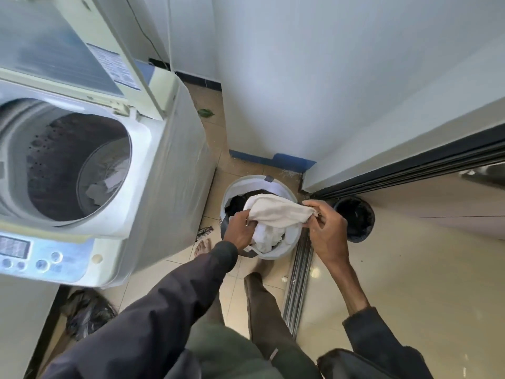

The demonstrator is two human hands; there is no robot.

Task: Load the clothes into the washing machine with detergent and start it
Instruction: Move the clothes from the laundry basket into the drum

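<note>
A top-loading washing machine [153, 170] stands at the left with its lid raised. Its drum [68, 165] holds a few pale and grey clothes at the bottom. On the floor to its right stands a round white laundry basket [288, 248] with dark and white clothes inside. Above the basket I hold a cream towel [276, 210] stretched between both hands. My left hand [239, 228] grips its left end, and my right hand [325, 231] pinches its right corner.
The machine's control panel [41, 255] faces me at the lower left. A dark round bin [355, 218] sits right of the basket by a sliding-door track [297, 285]. A dark crumpled bag [87, 313] lies on the tiled floor below the machine. White walls close in behind.
</note>
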